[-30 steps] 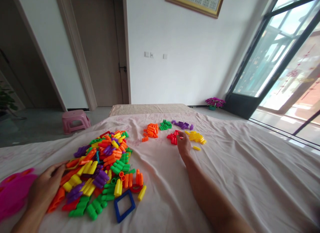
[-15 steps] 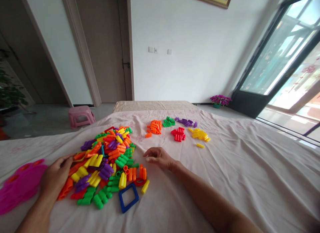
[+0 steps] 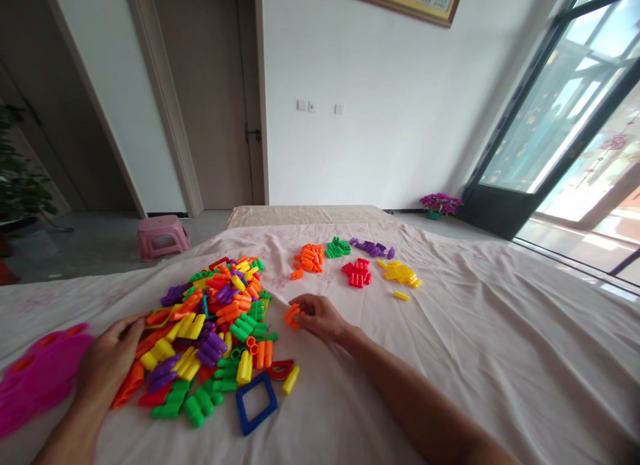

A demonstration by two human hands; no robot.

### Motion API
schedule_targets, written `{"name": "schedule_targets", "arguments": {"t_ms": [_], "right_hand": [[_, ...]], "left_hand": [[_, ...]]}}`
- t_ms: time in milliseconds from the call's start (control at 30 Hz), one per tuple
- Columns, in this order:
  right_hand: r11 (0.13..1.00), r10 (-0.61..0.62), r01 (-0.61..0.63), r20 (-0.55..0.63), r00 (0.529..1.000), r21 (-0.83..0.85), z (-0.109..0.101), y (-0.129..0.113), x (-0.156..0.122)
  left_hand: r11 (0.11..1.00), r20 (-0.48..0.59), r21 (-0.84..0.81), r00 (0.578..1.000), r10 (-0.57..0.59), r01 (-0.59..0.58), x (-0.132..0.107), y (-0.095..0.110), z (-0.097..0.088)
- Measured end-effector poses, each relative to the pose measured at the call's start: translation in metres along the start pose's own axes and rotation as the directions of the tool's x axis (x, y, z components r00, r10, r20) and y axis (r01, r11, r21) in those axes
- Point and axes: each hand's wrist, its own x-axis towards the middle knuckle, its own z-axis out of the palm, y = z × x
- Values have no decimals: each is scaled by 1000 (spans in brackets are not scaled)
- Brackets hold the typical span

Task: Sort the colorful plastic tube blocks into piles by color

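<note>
A big heap of mixed plastic tube pieces in several colours lies on the pink sheet. My right hand is pinched on an orange piece at the heap's right edge. My left hand rests flat against the heap's left side, fingers stretched out, touching orange and yellow pieces. Farther back lie sorted small piles: orange, green, purple, red and yellow, with one stray yellow piece.
A blue square frame and a red ring piece lie at the heap's near edge. A magenta plastic shape sits at the far left. Beyond the bed are a pink stool, a door, a flower pot and a glass door.
My right hand came back from the red pile to the heap's right edge and picked up an orange piece. My left hand stayed on the heap's left side.
</note>
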Motion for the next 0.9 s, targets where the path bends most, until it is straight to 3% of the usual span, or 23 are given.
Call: {"name": "schedule_targets", "arguments": {"t_ms": [100,167,367,500,567,700,800,900], "right_hand": [[997,60,-44,-255,965,71,-14,14,13],[992,91,-53,-364,927,112,-26,18,22],[964,-16,128,-427,904,233,-48,24,38],[998,-47,60,-486,872,11,-49,38,39],[981,-128,46,-454,882,-188,-46,41,38],[861,-238,84,-251,938,-502,-37,34,40],[736,-239,118,-93,967,-667,-31,24,51],[672,-208,109,-45,977,-733,-28,19,61]], "left_hand": [[999,42,5,998,-50,50,-1,4,-2],[997,66,15,995,-81,80,-1,6,-4],[994,73,44,992,-105,102,-4,12,-7],[994,70,47,992,-103,100,-5,14,-8],[994,60,53,993,-102,99,-5,15,-8],[996,39,47,996,-81,79,-6,17,-8],[998,32,17,998,-57,57,-7,18,-9],[999,34,-14,998,-48,49,-6,16,-8]]}}
